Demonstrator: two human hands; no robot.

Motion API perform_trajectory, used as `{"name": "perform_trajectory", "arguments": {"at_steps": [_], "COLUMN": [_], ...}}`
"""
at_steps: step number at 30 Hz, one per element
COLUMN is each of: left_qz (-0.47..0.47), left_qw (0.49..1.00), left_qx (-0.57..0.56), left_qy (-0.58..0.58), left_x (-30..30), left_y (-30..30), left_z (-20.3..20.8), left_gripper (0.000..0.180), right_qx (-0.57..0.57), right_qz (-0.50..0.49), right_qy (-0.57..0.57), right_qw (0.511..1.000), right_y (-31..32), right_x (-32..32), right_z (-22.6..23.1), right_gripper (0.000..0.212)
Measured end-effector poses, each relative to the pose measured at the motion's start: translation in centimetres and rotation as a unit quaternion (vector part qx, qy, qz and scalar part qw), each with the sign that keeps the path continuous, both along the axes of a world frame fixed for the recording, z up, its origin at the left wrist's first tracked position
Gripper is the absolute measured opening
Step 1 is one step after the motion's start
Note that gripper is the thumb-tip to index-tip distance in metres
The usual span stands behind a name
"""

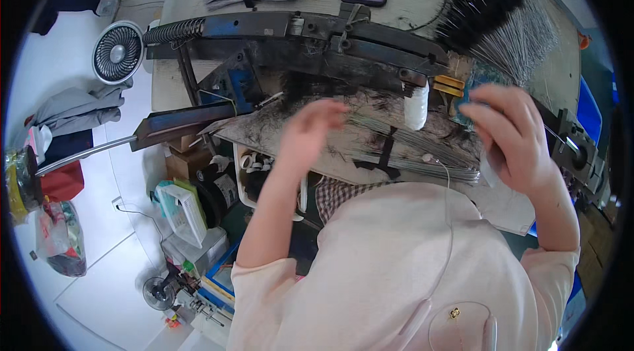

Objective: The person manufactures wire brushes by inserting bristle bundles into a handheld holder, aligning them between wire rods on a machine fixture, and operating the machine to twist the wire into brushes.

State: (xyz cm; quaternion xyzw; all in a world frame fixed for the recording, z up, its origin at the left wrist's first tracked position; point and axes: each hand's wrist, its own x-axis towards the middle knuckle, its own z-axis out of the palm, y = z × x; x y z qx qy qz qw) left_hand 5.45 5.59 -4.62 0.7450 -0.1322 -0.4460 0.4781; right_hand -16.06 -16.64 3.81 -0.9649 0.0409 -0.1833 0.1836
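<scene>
Lying across the surface (277, 136) just past both hands, the bundle of thin grey wires (403, 146) runs its long axis left to right, strapped by a black band (386, 153). The left hand (310, 130) hovers over the bundle's left end, fingers loosely curled and holding nothing visible. The right hand (512, 133) sits at the right end, nearer the wire tips; whether it grips anything I cannot tell. A black-tipped wire fan (492, 11) lies toward the far right corner.
</scene>
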Motion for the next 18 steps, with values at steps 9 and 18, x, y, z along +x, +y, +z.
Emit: {"name": "perform_trajectory", "arguments": {"at_steps": [9,18], "left_qz": [0.267,0.302], "left_qw": [0.952,0.946], "left_qx": [-0.126,-0.104], "left_qy": [0.087,0.051], "left_x": [4.7,4.0], "left_y": [6.7,5.6], "left_z": [-1.4,-0.6], "left_gripper": [0.026,0.023], "right_qx": [0.07,0.098], "right_qz": [0.019,-0.164], "right_qy": [0.156,0.12], "right_qw": [0.985,0.974], "right_y": [0.1,-0.3], "right_x": [-1.0,-0.8], "right_z": [-2.3,-6.1], "right_gripper": [0.03,0.03]}}
